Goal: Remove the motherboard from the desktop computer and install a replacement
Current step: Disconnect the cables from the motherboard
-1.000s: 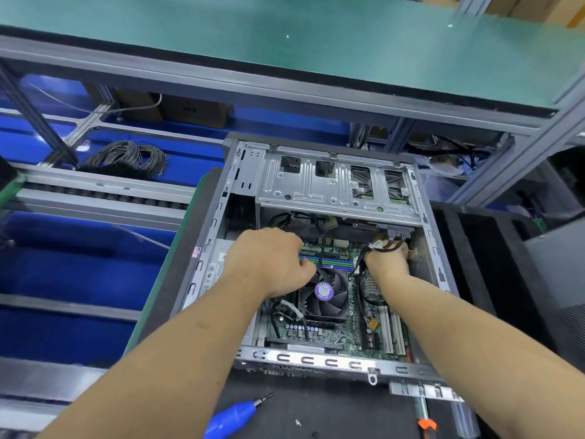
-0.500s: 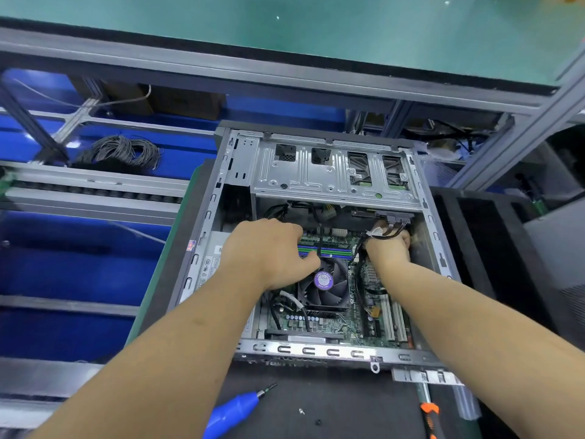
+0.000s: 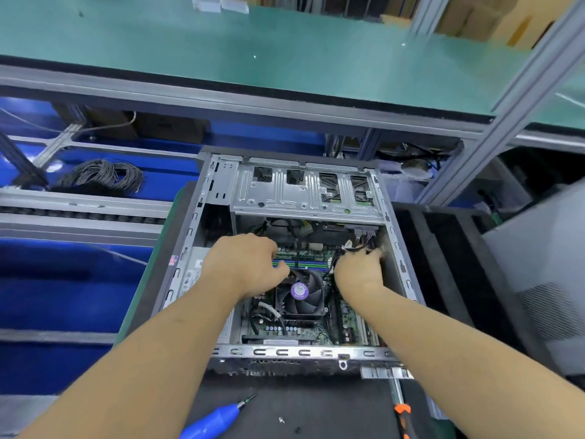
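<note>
The motherboard (image 3: 304, 331) sits inside the open computer case (image 3: 202, 236). Left hand (image 3: 247, 264), fingers curled downward at the fan's (image 3: 300, 293) ten o'clock; right hand (image 3: 359, 269) grips black cables (image 3: 364, 245) at two o'clock.

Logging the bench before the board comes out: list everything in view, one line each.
computer case: one, grey metal, open, centre of bench
motherboard: one, green, inside case
CPU fan: one, black with purple label, on motherboard
drive cage: one, silver, far end of case
cables: one bundle, black, right inside case
blue screwdriver: one, near edge, left
orange-handled tool: one, near edge, right
wire coil: one, grey, far left
left hand: curled, left of fan
right hand: at cables; grip unclear
</note>
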